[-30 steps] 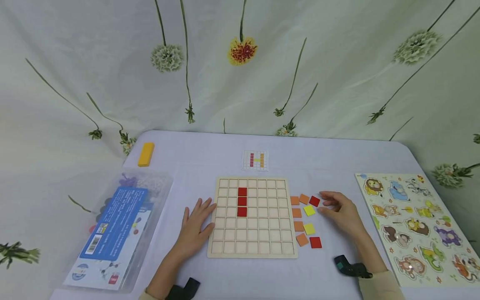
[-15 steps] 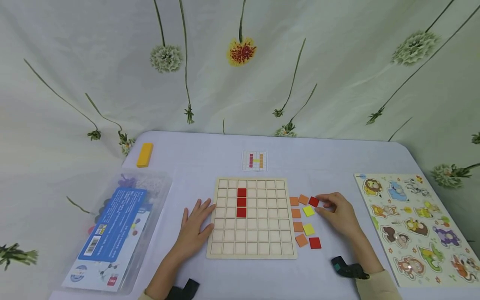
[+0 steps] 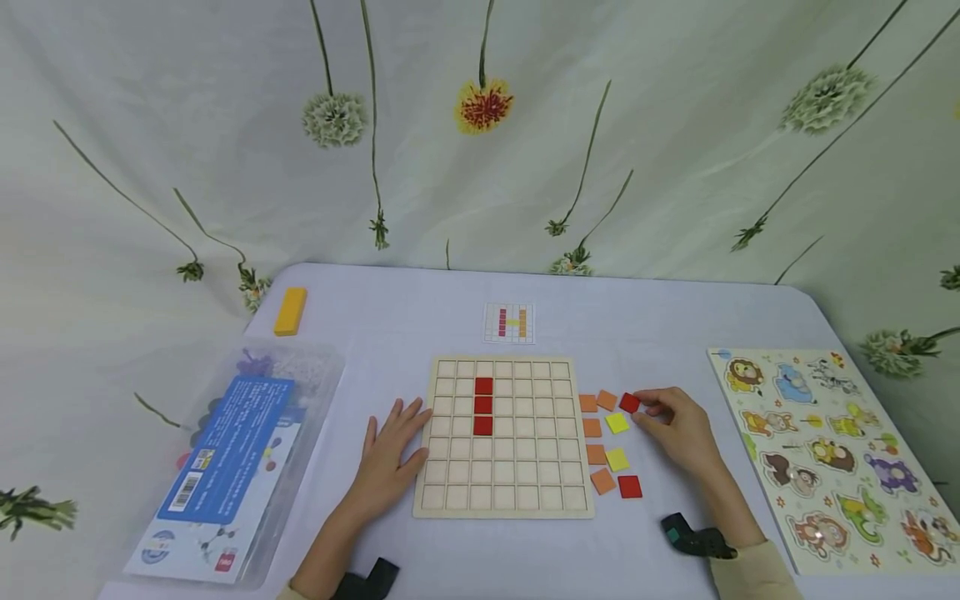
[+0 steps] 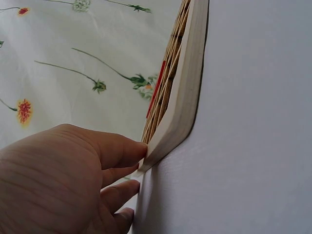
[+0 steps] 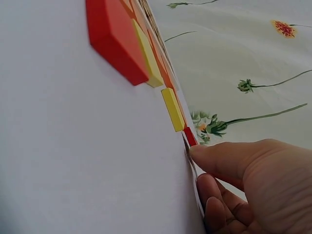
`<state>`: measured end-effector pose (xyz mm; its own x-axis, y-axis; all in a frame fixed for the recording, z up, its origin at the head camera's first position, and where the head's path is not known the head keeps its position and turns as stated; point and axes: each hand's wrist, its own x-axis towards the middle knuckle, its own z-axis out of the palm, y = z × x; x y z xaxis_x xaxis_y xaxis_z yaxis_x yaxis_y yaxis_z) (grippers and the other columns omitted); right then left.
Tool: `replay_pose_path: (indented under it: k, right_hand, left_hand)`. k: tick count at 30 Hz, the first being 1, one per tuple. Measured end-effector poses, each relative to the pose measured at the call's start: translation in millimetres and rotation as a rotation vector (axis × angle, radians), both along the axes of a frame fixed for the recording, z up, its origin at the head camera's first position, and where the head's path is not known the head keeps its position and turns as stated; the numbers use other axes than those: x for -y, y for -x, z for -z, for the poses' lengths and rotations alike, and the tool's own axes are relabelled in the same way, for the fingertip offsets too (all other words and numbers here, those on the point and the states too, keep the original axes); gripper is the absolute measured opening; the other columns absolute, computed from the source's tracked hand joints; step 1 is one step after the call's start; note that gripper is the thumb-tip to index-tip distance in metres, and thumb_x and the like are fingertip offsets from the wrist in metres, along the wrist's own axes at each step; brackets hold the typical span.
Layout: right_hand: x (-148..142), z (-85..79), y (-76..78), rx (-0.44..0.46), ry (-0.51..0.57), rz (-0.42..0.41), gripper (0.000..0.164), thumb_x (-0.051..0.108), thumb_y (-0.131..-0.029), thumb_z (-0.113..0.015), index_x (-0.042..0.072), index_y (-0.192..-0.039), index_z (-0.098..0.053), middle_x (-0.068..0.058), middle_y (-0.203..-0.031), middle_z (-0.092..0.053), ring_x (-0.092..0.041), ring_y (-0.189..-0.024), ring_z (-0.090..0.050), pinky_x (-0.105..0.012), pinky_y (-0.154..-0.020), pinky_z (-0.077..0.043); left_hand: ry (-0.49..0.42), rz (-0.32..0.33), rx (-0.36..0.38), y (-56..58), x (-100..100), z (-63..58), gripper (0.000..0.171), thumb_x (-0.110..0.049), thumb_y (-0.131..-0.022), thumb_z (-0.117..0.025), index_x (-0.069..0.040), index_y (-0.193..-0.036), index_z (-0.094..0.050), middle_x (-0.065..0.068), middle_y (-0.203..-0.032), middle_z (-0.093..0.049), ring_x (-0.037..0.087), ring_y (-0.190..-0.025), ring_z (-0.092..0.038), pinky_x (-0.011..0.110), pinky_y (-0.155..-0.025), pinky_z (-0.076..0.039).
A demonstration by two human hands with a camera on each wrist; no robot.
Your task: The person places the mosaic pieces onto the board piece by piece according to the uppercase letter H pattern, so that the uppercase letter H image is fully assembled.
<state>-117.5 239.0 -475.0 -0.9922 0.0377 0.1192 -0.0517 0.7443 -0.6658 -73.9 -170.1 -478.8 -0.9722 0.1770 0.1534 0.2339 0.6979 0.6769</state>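
A wooden grid board point(image 3: 517, 472) lies mid-table, with three red tiles point(image 3: 483, 405) in one column of its cells. My left hand point(image 3: 388, 457) rests on the table at the board's left side, fingers spread and touching its edge; the left wrist view shows the thumb point(image 4: 129, 148) against the corner. On the other side, my right hand point(image 3: 681, 432) pinches a loose red tile point(image 3: 628, 402) between thumb and fingers. That red tile point(image 5: 190, 136) is partly covered by the thumb in the right wrist view. Two yellow tiles point(image 3: 617, 459) and several orange tiles point(image 3: 596, 454) lie close by.
Another red tile point(image 3: 630, 487) lies nearer me. A pattern card point(image 3: 510, 323) sits beyond the board. On the left are a plastic case point(image 3: 225, 467) with a blue label and a yellow block point(image 3: 290, 312). An animal puzzle board point(image 3: 832, 467) lies at the right.
My right hand has moved slightly left onto the upper red tile and now pinches it; the tile has shifted a touch to the right. My left hand stays put.
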Motion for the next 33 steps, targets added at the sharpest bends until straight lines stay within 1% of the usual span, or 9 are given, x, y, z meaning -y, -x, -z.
replay_pose_path:
  k: [5, 9, 12, 16, 20, 25, 30, 33]
  right_hand:
    - [-2.3, -3.0, -1.6, 0.032, 0.033, 0.027, 0.031, 0.009, -0.089, -0.069, 0.005, -0.119, -0.067, -0.012, -0.102, -0.069, -0.019, -0.087, -0.059, -0.014, -0.07, -0.046]
    - [-3.9, -9.0, -2.2, 0.086, 0.084, 0.042, 0.031, 0.009, -0.09, -0.067, 0.003, -0.12, -0.066, -0.014, -0.101, -0.07, -0.018, -0.084, -0.058, -0.014, -0.067, -0.047]
    - [-1.7, -16.0, -4.4, 0.116, 0.113, 0.048, 0.032, 0.008, -0.09, -0.067, 0.001, -0.121, -0.065, -0.016, -0.101, -0.069, -0.019, -0.084, -0.058, -0.013, -0.066, -0.047]
    - [6.9, -28.6, -10.6, 0.138, 0.145, 0.038, 0.033, 0.007, -0.09, -0.066, 0.001, -0.123, -0.064, -0.018, -0.105, -0.068, -0.022, -0.089, -0.061, -0.01, -0.069, -0.048]
    - [20.7, -41.9, -16.5, 0.144, 0.178, 0.008, 0.034, 0.007, -0.09, -0.066, 0.001, -0.123, -0.064, -0.017, -0.107, -0.068, -0.023, -0.091, -0.062, -0.009, -0.072, -0.049]
    - [41.0, -54.5, -20.1, 0.141, 0.223, -0.052, 0.032, 0.007, -0.089, -0.069, 0.003, -0.121, -0.067, -0.013, -0.105, -0.069, -0.021, -0.089, -0.062, -0.013, -0.073, -0.051]
    - [63.3, -61.0, -20.6, 0.152, 0.288, -0.128, 0.03, 0.005, -0.088, -0.07, 0.001, -0.118, -0.068, -0.012, -0.1, -0.068, -0.018, -0.087, -0.062, -0.016, -0.073, -0.053]
    - [78.9, -61.7, -20.5, 0.168, 0.311, -0.161, 0.03, 0.003, -0.086, -0.071, 0.001, -0.116, -0.068, -0.011, -0.097, -0.068, -0.018, -0.085, -0.063, -0.017, -0.073, -0.053]
  left_hand:
    - [-0.007, 0.005, 0.012, 0.1, -0.2, -0.8, 0.052, -0.006, -0.089, -0.061, -0.003, -0.14, -0.052, 0.021, -0.152, -0.041, 0.046, -0.147, -0.02, 0.068, -0.113, 0.001]
    - [-0.005, 0.007, 0.03, 1.1, -0.8, -1.9, 0.052, -0.005, -0.09, -0.061, -0.003, -0.14, -0.051, 0.02, -0.153, -0.039, 0.045, -0.147, -0.019, 0.067, -0.113, 0.003]
    - [0.0, 0.007, 0.034, 1.2, -1.2, -2.2, 0.052, -0.005, -0.09, -0.061, -0.003, -0.14, -0.051, 0.02, -0.153, -0.039, 0.045, -0.147, -0.019, 0.067, -0.113, 0.002]
    - [0.001, 0.005, 0.034, 1.0, -0.6, -2.1, 0.052, -0.005, -0.089, -0.061, -0.003, -0.14, -0.051, 0.02, -0.153, -0.039, 0.045, -0.147, -0.019, 0.067, -0.113, 0.002]
    - [-0.004, 0.003, 0.034, 1.1, 0.2, -2.3, 0.052, -0.005, -0.09, -0.061, -0.003, -0.14, -0.051, 0.02, -0.153, -0.039, 0.045, -0.148, -0.018, 0.067, -0.114, 0.003]
    - [-0.007, 0.001, 0.038, 1.4, 0.3, -1.6, 0.052, -0.005, -0.09, -0.06, -0.003, -0.141, -0.05, 0.02, -0.154, -0.038, 0.044, -0.148, -0.018, 0.066, -0.114, 0.004]
    - [-0.007, 0.001, 0.035, 1.7, 0.1, -0.7, 0.052, -0.006, -0.09, -0.06, -0.004, -0.141, -0.05, 0.02, -0.154, -0.038, 0.044, -0.148, -0.018, 0.066, -0.114, 0.004]
    - [-0.008, 0.002, 0.033, 1.6, 0.2, -0.9, 0.052, -0.006, -0.09, -0.06, -0.003, -0.141, -0.05, 0.02, -0.154, -0.038, 0.044, -0.148, -0.018, 0.067, -0.114, 0.004]
